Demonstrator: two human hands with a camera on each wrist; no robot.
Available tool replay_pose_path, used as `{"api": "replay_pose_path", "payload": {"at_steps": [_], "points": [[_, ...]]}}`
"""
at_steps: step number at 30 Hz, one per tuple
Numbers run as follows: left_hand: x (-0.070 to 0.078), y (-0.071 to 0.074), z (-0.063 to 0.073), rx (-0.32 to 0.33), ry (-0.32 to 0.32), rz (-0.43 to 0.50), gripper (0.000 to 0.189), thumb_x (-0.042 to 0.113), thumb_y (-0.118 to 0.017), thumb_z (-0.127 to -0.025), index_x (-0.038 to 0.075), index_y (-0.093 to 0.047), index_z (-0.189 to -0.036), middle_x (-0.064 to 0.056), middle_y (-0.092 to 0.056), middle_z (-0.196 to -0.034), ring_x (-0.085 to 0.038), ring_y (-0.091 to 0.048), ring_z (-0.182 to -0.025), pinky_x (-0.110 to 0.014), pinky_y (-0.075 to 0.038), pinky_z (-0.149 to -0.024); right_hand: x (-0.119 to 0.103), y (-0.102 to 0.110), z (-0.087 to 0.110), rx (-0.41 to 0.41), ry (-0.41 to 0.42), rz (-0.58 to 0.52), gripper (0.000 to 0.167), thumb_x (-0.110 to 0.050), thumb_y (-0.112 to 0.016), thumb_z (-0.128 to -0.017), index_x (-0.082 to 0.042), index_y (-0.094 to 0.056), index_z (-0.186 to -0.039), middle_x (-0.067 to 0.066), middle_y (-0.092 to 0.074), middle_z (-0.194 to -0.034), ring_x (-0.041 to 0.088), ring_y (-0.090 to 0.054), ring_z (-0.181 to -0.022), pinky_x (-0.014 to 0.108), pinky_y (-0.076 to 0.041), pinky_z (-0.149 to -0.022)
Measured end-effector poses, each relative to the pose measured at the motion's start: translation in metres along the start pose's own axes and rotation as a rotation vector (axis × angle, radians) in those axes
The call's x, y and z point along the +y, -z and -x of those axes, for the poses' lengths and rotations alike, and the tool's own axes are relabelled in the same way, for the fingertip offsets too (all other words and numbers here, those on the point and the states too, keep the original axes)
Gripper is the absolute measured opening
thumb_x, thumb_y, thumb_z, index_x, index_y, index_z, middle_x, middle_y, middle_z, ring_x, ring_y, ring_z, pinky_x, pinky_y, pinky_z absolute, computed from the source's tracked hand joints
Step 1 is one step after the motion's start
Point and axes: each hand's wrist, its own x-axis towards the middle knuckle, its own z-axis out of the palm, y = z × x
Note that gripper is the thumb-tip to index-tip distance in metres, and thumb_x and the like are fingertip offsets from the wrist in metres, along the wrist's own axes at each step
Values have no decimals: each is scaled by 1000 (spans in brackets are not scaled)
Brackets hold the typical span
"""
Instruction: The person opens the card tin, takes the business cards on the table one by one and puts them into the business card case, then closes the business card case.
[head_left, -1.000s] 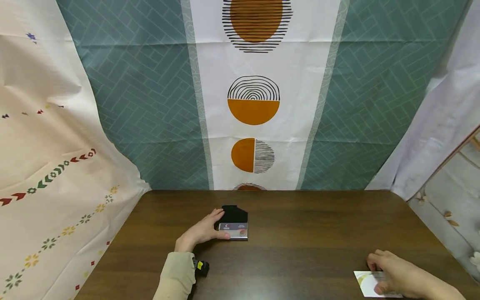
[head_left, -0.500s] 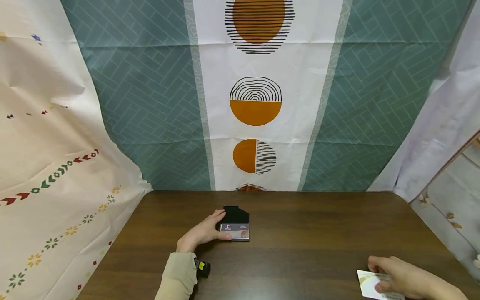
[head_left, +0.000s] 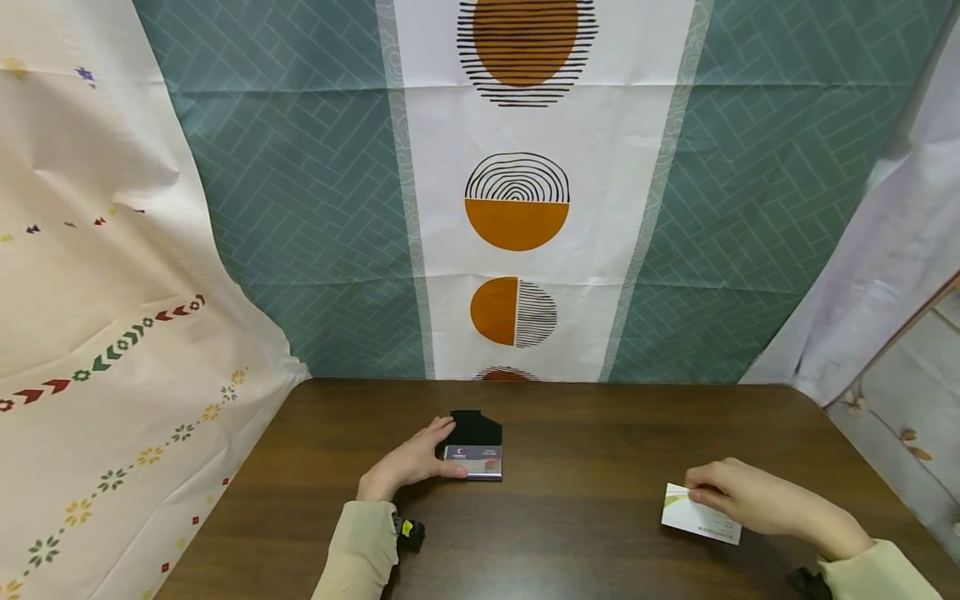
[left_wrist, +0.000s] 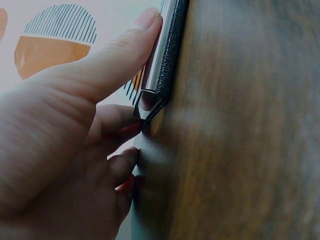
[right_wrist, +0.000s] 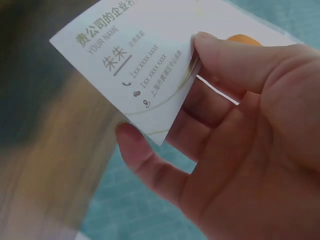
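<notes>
On the table lies an open business card case (head_left: 483, 458), its black flap folded back and a printed card showing in the metal-edged tray. My left hand (head_left: 405, 462) grips its left end. In the left wrist view, the thumb presses along the metal rim of the case (left_wrist: 167, 55), with the fingers around its side. To the right, my right hand (head_left: 757, 496) pinches a white business card (head_left: 693, 517) above the table. Printed text and a gold curve are visible on the card (right_wrist: 135, 75) in the right wrist view; thumb and fingers hold one edge.
The brown wooden table (head_left: 570, 533) ends at a hanging cloth (head_left: 517, 333) with orange circles and green sides. A cream patterned cloth (head_left: 135, 417) hangs at the left, a pale one (head_left: 862, 275) at the right.
My right hand has lifted the business card off the table at the lower right and moved it left and farther back. My left hand keeps its hold on the case.
</notes>
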Motion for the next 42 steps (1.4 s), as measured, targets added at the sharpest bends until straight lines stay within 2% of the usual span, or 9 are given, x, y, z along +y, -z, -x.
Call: {"api": "replay_pose_path", "payload": {"at_steps": [6, 13, 17, 21, 30, 36, 42], "points": [[0, 1, 0, -8, -6, 0, 97, 45, -81, -77, 2, -35, -151, -16, -23, -159, -37, -16, -146, -58, -20, -112, -6, -5, -38, 57, -8, 19, 23, -12, -58, -99, -21, -56, -78, -22, -35, -67, -6, -35, -58, 18, -34, -50], [-2, 2, 0, -11, 12, 5, 97, 44, -81, -77, 3, -34, -152, -16, -21, -159, -37, -15, -146, -59, -19, -111, -10, -15, -87, 62, -48, 29, 17, -16, -60, -98, -21, -65, -84, -18, -48, -69, -1, -43, -62, 22, -39, -56], [-2, 1, 0, -6, 16, 5, 98, 45, -81, -77, 3, -34, -152, -17, -21, -159, -37, -16, -146, -60, -20, -111, -18, -12, -114, 113, -37, 56, 12, -14, -63, -96, -20, -69, -87, -14, -59, -75, 2, -48, -66, 23, -43, -60], [-1, 1, 1, -6, 10, 10, 97, 44, -81, -77, 2, -34, -151, -17, -22, -159, -37, -15, -146, -59, -20, -111, -26, -7, -138, 141, -43, 34, 9, -15, -64, -96, -19, -71, -91, -13, -63, -80, 5, -53, -70, 25, -46, -64], [-1, 1, 0, -5, -5, 10, 97, 44, -82, -77, 1, -34, -151, -17, -22, -159, -36, -15, -146, -57, -21, -112, -31, -18, -185, 164, -70, -132, 10, -22, -64, -96, -20, -73, -93, -9, -65, -84, 12, -55, -75, 28, -48, -66], [-2, 0, 2, -2, -23, 4, 96, 41, -81, -78, -2, -35, -150, -18, -23, -158, -38, -17, -145, -57, -22, -112, -25, -31, -211, 162, -69, -147, 11, -20, -64, -97, -16, -73, -93, -8, -65, -84, 13, -54, -77, 28, -46, -68], [-1, 0, 1, 0, -11, -5, 96, 44, -81, -78, 0, -35, -150, -18, -24, -158, -37, -18, -145, -58, -22, -111, -22, -39, -235, 158, -118, -129, 9, -16, -66, -95, -14, -73, -90, -7, -64, -83, 13, -53, -76, 28, -45, -68]]}}
